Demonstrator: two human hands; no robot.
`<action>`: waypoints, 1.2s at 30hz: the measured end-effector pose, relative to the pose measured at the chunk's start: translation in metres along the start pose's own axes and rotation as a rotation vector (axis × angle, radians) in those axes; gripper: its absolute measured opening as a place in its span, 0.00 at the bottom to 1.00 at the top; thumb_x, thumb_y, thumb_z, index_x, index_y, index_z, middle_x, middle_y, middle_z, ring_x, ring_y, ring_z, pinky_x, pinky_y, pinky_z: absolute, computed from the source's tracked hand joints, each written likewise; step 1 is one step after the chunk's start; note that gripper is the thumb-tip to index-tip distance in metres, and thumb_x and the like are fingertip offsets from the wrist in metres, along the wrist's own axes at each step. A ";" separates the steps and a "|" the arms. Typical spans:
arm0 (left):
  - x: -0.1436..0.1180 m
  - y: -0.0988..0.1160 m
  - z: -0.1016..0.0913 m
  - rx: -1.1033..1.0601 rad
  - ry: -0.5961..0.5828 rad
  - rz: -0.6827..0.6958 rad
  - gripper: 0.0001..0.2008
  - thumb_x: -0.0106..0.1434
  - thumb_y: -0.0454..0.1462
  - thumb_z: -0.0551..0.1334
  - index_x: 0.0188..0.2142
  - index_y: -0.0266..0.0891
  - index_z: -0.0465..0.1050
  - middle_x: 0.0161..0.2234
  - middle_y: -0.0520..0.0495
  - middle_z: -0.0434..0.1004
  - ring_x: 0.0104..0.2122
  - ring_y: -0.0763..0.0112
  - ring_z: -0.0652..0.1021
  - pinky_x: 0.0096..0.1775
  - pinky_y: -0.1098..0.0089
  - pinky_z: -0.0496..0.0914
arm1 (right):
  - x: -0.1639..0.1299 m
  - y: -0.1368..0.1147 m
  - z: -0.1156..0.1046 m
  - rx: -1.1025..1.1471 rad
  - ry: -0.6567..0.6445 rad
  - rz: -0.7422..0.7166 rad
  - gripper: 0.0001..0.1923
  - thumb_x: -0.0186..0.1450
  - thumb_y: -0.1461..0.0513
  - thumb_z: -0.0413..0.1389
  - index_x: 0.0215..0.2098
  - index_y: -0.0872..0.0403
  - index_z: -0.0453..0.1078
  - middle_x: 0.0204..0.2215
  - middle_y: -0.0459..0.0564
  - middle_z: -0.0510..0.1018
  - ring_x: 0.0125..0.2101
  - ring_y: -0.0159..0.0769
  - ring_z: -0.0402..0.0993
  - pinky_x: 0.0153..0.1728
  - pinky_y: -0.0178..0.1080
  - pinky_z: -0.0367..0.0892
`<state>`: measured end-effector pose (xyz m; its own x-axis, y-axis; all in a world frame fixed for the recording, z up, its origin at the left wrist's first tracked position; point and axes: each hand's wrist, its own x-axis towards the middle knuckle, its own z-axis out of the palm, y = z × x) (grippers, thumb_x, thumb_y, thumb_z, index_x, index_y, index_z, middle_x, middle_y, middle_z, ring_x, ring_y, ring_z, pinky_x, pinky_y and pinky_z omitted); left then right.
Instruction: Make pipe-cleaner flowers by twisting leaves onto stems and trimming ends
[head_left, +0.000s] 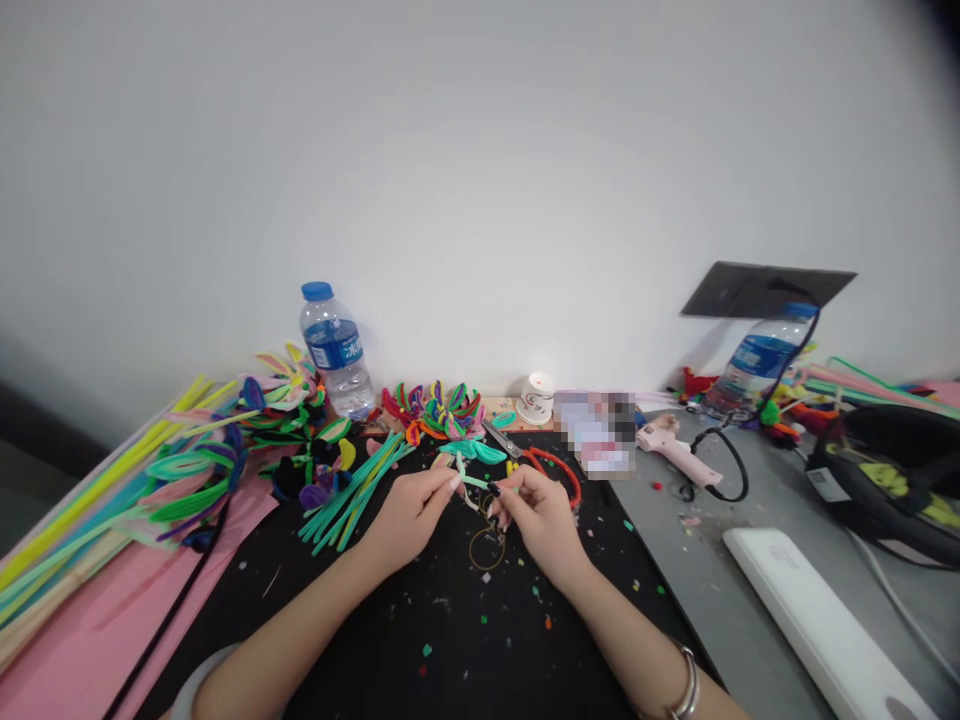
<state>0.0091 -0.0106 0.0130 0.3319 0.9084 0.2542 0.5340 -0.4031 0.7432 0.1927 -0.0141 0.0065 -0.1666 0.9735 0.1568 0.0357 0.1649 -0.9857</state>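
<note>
Head view, single frame. I logged both hands over the black mat (420, 640), close together at centre.

Left hand (409, 515): fingers pinched narrow on one end of a short mint stem (475, 482). Right hand (536, 515): fingers curled, thumb and forefinger pinched on the other end of the same stem. The stem ran level between the two hands, held just above the mat. Whether it joined the teal petals (472, 452) just behind it, I could not tell.

A thin wire ring (487, 548) lay on the mat directly under the hands. The right wrist carried a silver bangle (686, 688).

Around the work: a bunch of teal stems (352, 495) lay left of the left hand; finished flowers (442, 408) sat behind, near the wall. Red-handled scissors (551, 465) lay just beyond the right hand. A pink glue gun (675, 448) rested on the grey table (720, 590), well to the right. A water bottle (336, 350) stood at the back left, a paper cup (536, 397) at back centre. Pink paper (82, 640) and long stems covered the far left. Coloured scraps were scattered over the mat.
</note>
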 end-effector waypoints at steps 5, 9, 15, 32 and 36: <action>0.001 0.003 -0.001 -0.093 -0.010 -0.047 0.16 0.65 0.40 0.49 0.26 0.35 0.67 0.21 0.54 0.62 0.23 0.75 0.64 0.28 0.74 0.58 | -0.004 -0.001 -0.001 -0.130 -0.031 -0.071 0.08 0.61 0.60 0.53 0.25 0.54 0.66 0.19 0.45 0.73 0.18 0.30 0.68 0.22 0.33 0.64; 0.004 -0.001 -0.006 -0.335 -0.150 -0.141 0.17 0.65 0.43 0.49 0.28 0.35 0.68 0.17 0.58 0.54 0.18 0.78 0.58 0.23 0.76 0.54 | 0.001 -0.001 -0.005 -0.123 -0.051 -0.087 0.03 0.57 0.63 0.57 0.31 0.53 0.70 0.24 0.46 0.75 0.21 0.31 0.69 0.23 0.33 0.64; 0.003 -0.009 -0.006 -0.654 -0.490 -0.231 0.17 0.63 0.46 0.52 0.27 0.34 0.66 0.14 0.59 0.55 0.14 0.81 0.55 0.19 0.77 0.50 | 0.003 -0.003 -0.004 -0.181 -0.201 -0.091 0.09 0.54 0.64 0.60 0.35 0.51 0.73 0.25 0.45 0.73 0.19 0.28 0.64 0.20 0.31 0.60; 0.001 -0.007 0.001 -0.765 -0.537 -0.331 0.16 0.62 0.46 0.54 0.29 0.33 0.67 0.15 0.56 0.65 0.12 0.83 0.56 0.17 0.78 0.50 | 0.004 -0.003 -0.001 -0.131 -0.171 0.066 0.01 0.54 0.66 0.56 0.25 0.54 0.69 0.17 0.40 0.68 0.18 0.27 0.61 0.21 0.30 0.56; 0.000 -0.009 0.002 -0.752 -0.523 -0.317 0.16 0.62 0.46 0.54 0.28 0.34 0.67 0.14 0.57 0.63 0.12 0.83 0.56 0.17 0.78 0.51 | 0.002 -0.002 -0.004 -0.321 -0.231 -0.064 0.04 0.58 0.64 0.54 0.26 0.54 0.69 0.20 0.42 0.70 0.22 0.29 0.62 0.24 0.31 0.56</action>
<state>0.0059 -0.0069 0.0050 0.6595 0.7250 -0.1985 0.0818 0.1932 0.9777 0.1958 -0.0116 0.0087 -0.3941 0.9046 0.1627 0.3184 0.3004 -0.8991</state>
